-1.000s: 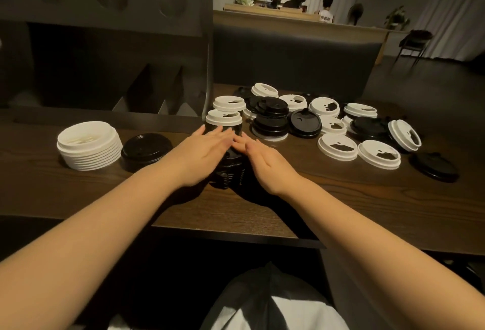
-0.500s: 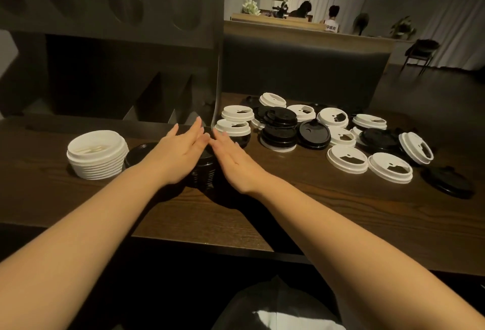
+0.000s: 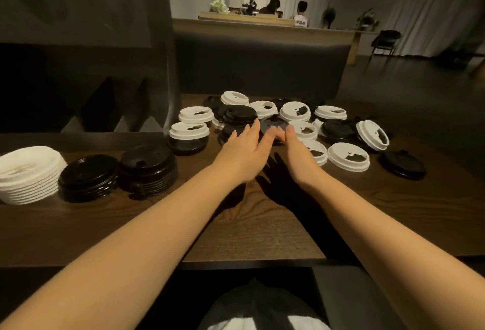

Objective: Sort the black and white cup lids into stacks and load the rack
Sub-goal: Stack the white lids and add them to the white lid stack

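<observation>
— Where are the hands?

— Both are out over the middle of the table (image 3: 262,230). The left hand (image 3: 242,149) and right hand (image 3: 296,151) have straight, relaxed fingers and grip nothing; their fingertips reach the near edge of the loose pile of lids (image 3: 288,119). Whether they touch a lid, I cannot tell

— And the sorted ones?

— Along the left part of the table, toward its far edge: a white stack (image 3: 29,174) at the left edge, a low black stack (image 3: 89,176) just beside it, then a taller black stack (image 3: 147,167) touching that one

— Anything in the rack?

— The dark rack (image 3: 78,41) stands behind those stacks at the far left; its slots are too shadowed to see inside

— The unsorted ones?

— Black and white lids mixed toward the far right, some piled. A white lid on a black one (image 3: 188,136) sits beside the rack's corner, and a single black lid (image 3: 402,164) lies apart toward the right edge
</observation>
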Available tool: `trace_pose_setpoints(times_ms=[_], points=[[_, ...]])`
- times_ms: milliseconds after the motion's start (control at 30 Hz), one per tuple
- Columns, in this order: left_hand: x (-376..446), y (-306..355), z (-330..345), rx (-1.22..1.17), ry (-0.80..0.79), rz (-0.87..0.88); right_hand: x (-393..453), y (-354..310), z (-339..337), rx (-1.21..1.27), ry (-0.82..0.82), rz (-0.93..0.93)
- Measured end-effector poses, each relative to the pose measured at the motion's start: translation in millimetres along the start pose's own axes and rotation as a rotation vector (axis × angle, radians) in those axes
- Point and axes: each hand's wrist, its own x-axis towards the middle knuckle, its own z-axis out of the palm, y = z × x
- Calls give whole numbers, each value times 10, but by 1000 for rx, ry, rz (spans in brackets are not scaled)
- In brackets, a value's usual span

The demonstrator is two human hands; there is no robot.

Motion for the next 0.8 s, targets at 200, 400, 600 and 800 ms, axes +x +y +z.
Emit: trace_pose_setpoints(times_ms=[200,400,600,800], points=[[299,345,415,68,-89,-26,-26,450,-412,-16,66,65],[436,486,613,-48,-187,4,41,819,-591,-100,136,169],[450,333,681,-261,-138,-36,6,898,-515,-7,27,52],[502,161,613,-146,-189,19,-32,909,-522,572,15,192]])
